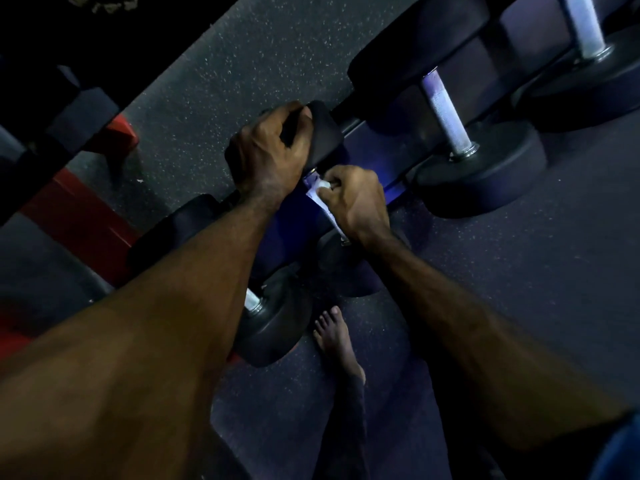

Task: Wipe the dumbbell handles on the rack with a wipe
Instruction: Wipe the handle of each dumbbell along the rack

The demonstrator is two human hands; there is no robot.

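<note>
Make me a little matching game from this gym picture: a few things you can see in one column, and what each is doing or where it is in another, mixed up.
Things:
1. left hand
2. right hand
3. bare foot
4. neighbouring dumbbell handle

States:
A. stands on the speckled floor
B. untouched, bare metal
C. holds a white wipe on a handle
D. grips a black dumbbell head

Pairs: 1-D, 2-C, 3-A, 4-B
</note>
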